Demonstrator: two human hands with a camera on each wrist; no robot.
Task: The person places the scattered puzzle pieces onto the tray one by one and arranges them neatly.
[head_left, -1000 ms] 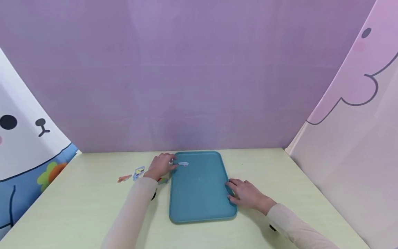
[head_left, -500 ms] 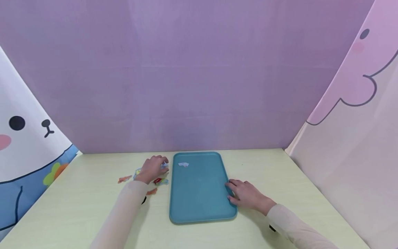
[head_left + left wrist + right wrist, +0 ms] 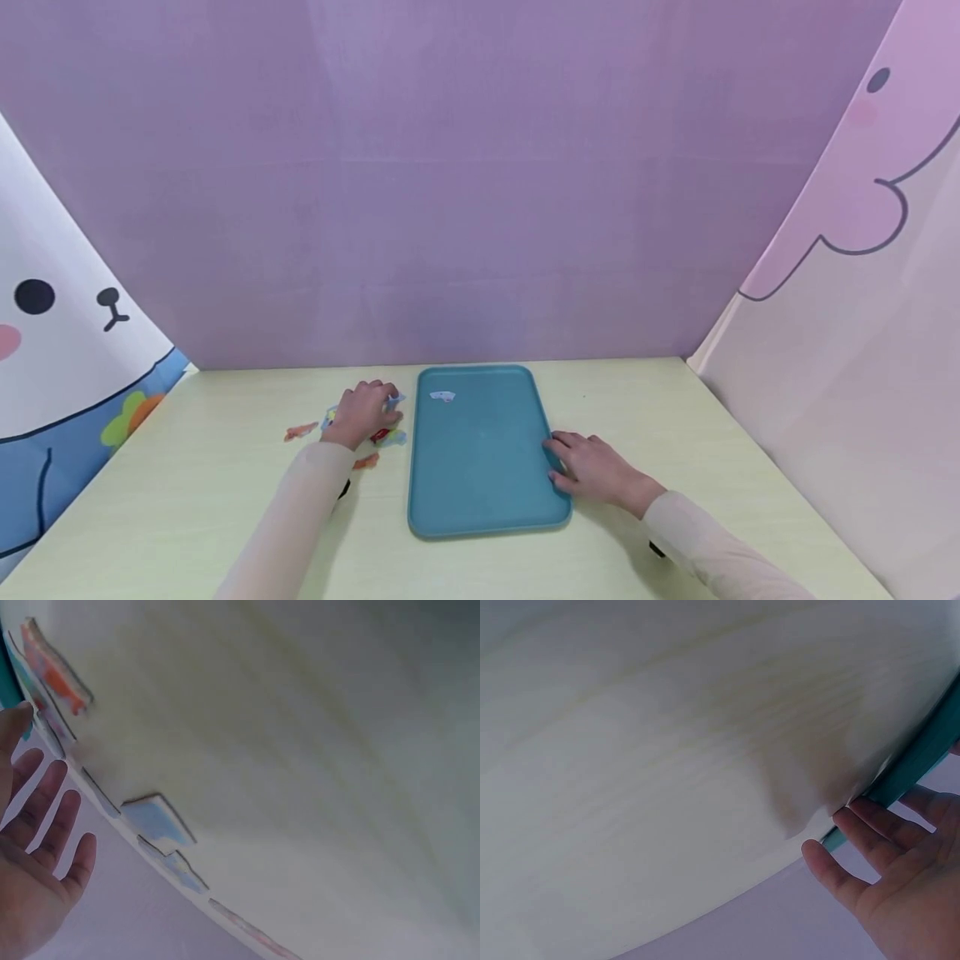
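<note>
My left hand [image 3: 363,414] hovers over a cluster of small flat jigsaw-like pieces left of the teal tray [image 3: 483,467]. In the left wrist view its fingers are spread and hold nothing, with a pale blue piece [image 3: 159,819] and an orange piece [image 3: 54,669] lying beyond. Part of the cluster is hidden under this hand; a red and green piece [image 3: 381,436] shows beside it. One pale piece [image 3: 442,397] lies in the tray's upper left corner. My right hand [image 3: 596,468] rests on the tray's right edge, its fingertips at the rim [image 3: 922,750].
Two orange pieces lie on the pale table: one orange piece [image 3: 302,431] at far left, another orange piece [image 3: 367,461] nearer. A purple cloth wall [image 3: 480,192] stands behind the table, with printed cloth panels on both sides.
My left hand has moved left, off the tray's edge and the pale piece there, to above the loose pieces. My right hand and the tray have stayed put.
</note>
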